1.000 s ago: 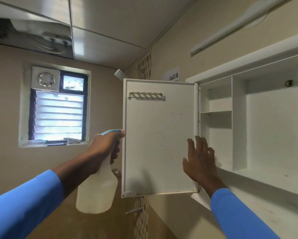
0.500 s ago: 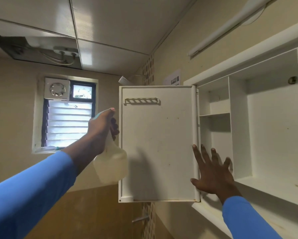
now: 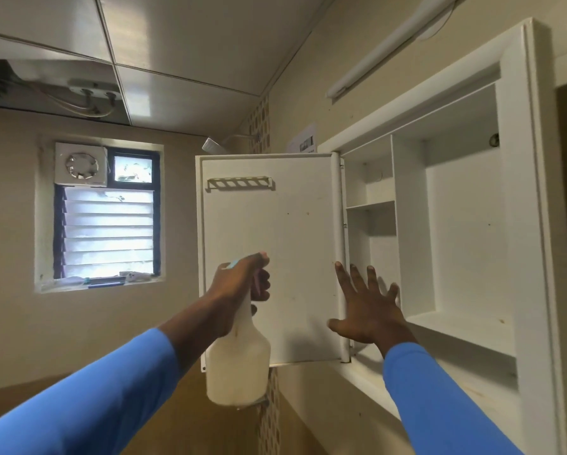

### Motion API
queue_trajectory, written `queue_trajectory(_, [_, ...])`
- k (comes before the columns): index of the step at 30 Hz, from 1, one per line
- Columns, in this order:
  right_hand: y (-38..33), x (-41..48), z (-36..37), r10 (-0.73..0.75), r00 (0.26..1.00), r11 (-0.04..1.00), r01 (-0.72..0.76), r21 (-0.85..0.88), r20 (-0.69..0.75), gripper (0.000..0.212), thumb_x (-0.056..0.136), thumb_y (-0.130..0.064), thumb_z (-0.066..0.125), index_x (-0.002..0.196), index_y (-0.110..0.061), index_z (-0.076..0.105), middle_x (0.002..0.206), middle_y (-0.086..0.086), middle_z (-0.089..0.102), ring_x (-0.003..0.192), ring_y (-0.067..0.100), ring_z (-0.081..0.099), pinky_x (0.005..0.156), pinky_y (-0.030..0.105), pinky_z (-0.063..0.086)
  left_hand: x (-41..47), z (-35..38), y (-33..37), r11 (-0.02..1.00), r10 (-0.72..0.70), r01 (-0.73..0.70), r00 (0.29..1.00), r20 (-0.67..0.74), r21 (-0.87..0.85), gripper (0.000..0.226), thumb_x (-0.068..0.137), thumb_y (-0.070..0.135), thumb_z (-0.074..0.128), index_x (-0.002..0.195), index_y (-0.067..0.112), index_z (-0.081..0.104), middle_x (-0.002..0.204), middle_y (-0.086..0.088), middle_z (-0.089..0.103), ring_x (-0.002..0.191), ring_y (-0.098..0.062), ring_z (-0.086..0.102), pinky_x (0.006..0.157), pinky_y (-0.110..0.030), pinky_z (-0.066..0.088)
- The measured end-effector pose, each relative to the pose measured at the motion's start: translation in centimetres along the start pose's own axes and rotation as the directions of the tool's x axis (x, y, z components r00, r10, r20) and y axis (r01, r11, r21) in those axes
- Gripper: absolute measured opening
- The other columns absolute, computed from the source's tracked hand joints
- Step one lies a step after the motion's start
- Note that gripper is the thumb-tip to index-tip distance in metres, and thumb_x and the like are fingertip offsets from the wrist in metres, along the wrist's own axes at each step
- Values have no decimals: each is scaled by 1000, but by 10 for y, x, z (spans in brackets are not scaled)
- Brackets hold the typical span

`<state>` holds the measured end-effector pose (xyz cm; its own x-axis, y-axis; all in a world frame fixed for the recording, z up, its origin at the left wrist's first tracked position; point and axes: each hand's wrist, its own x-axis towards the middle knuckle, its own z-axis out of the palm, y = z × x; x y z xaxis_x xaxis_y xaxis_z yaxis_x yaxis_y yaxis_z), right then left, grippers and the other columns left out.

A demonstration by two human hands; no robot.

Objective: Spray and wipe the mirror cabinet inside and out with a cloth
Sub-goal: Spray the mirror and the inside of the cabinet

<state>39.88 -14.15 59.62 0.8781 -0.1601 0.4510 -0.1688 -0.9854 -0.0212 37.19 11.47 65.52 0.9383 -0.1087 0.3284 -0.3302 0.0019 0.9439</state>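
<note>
Presently the left grip (image 3: 239, 285) curls round the upright spray bottle (image 3: 239, 372), directly before the inner face of the open cabinet door (image 3: 275, 224), while the right grip (image 3: 372, 315), fingers spread, sits at its hinge edge.

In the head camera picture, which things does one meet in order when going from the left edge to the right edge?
louvred window → left hand gripping the spray bottle → right hand, fingers spread → tall open compartment of the mirror cabinet

White cabinet door (image 3: 275, 257), translucent-white spray bottle (image 3: 238, 369), blue sleeves (image 3: 439, 399).
</note>
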Motion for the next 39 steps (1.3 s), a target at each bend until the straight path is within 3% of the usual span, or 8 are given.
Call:
queue_trajectory(5, [-1, -3, -2, -13, 1000, 1000, 13, -20, 14, 121, 89, -71, 59, 158, -35, -33, 175, 2, -18, 161, 37, -17, 123, 70, 5, -15, -2, -62, 990, -120, 114, 990, 72, 79, 36, 97, 40, 68, 75, 10, 64, 68, -7, 57, 62, -21, 51, 52, -28, 40])
queue_trajectory(8, [-1, -2, 0, -21, 1000, 999, 22, -33, 14, 121, 88, -72, 59, 158, -35, -33, 175, 2, -18, 161, 36, -16, 123, 69, 4, -21, -11, -96, 987, -132, 125, 989, 66, 102, 38, 98, 41, 68, 87, 5, 72, 77, -11, 66, 70, -23, 62, 58, -30, 51])
queue_trajectory(16, [1, 3, 3, -31, 999, 998, 32, -46, 15, 124, 86, -77, 57, 158, -34, -33, 176, 2, -16, 162, 35, -13, 124, 71, 5, -30, -60, -166, 967, -230, 245, 957, -178, 68, 45, 93, 42, 75, 108, 0, 65, 71, -10, 66, 56, -18, 58, 43, -26, 45])
queue_trajectory(19, [1, 4, -1, -43, 998, 999, 44, -14, 51, 124, 86, -77, 59, 158, -35, -33, 175, 4, -16, 162, 34, -13, 125, 69, 4, -33, -71, -172, 966, -221, 233, 968, -116, 109, 50, 94, 43, 73, 117, 0, 63, 87, -16, 71, 71, -22, 66, 47, -22, 49])
queue_trajectory(25, [0, -24, -25, -139, 988, 982, 146, 116, -67, 112, 94, -55, 66, 163, -37, -21, 176, 5, -10, 163, 25, -7, 131, 52, 8, -19, -52, -113, 997, -71, 65, 989, 126, 52, 32, 99, 38, 67, 98, 6, 74, 90, -15, 73, 78, -23, 69, 55, -22, 51])
queue_trajectory(30, [11, -59, -75, -309, 917, 927, 231, -295, -253, 100, 94, -48, 64, 168, -28, 1, 174, 11, 15, 162, 32, 13, 130, 52, 18, 11, -15, -60, 998, 44, -28, 965, 257, -64, 28, 97, 37, 68, 95, 10, 75, 87, -11, 76, 81, -27, 73, 65, -33, 48])
queue_trajectory(34, [28, -80, -132, -370, 884, 769, 118, -628, -287, 85, 85, -44, 72, 159, -16, 40, 161, 18, 43, 152, 40, 38, 122, 62, 31, 29, 18, -19, 978, 129, -67, 940, 317, -200, 21, 97, 32, 69, 94, 12, 75, 84, -9, 76, 79, -26, 73, 66, -32, 49])
queue_trajectory(39, [49, -102, -185, -304, 885, 646, -81, -759, -353, 71, 83, -37, 74, 146, -12, 55, 154, 21, 50, 150, 43, 39, 121, 65, 28, 52, 52, 21, 938, 147, 4, 900, 411, -346, 18, 96, 27, 69, 89, 11, 74, 80, -8, 75, 78, -26, 72, 71, -33, 47])
